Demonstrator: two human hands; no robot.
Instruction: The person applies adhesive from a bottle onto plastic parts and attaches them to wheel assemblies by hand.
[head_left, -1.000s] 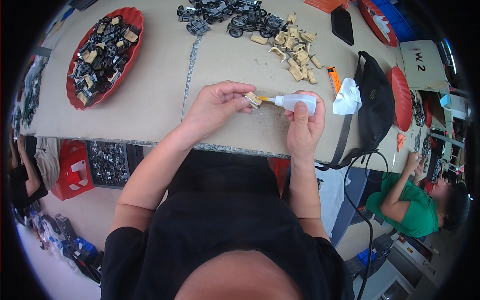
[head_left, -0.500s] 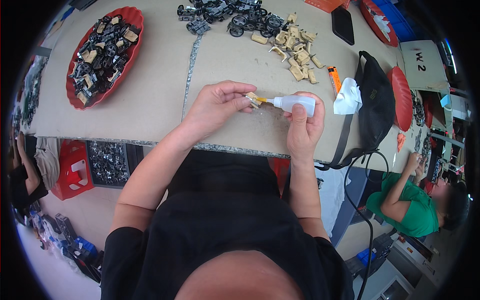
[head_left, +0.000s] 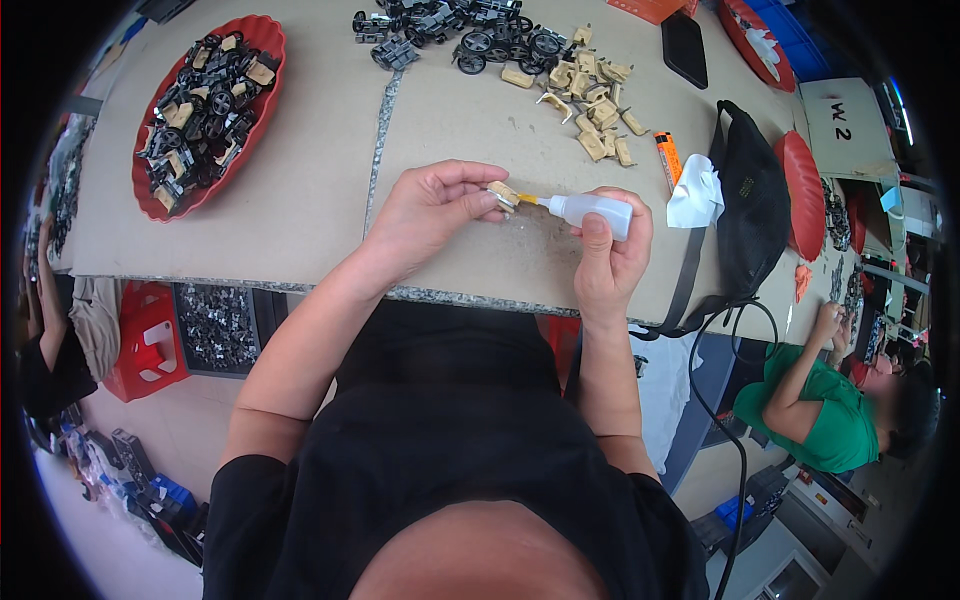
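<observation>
Between the thumb and fingers of my left hand (head_left: 430, 208) is a small tan plastic part (head_left: 503, 194). My right hand (head_left: 612, 255) grips a white squeeze bottle (head_left: 597, 213) lying on its side, its yellow nozzle pointing left and meeting the tan part. Beyond my hands lies a loose pile of similar tan parts (head_left: 603, 107). Next to that pile sit several dark toy vehicle chassis with wheels (head_left: 508, 45). On the left, a red scalloped tray (head_left: 270, 95) holds many dark wheeled pieces with tan parts among them.
At right lie a black pouch (head_left: 750, 195) with a strap, a crumpled white tissue (head_left: 695, 195), an orange tube-like item (head_left: 668, 155) and a black phone (head_left: 684, 50). A red dish (head_left: 800, 195) is beyond the pouch. A person in green (head_left: 815, 405) works at far right.
The tan part has turned slightly in my left fingers. The bottle has shifted a little to the right and down, its nozzle still at the part.
</observation>
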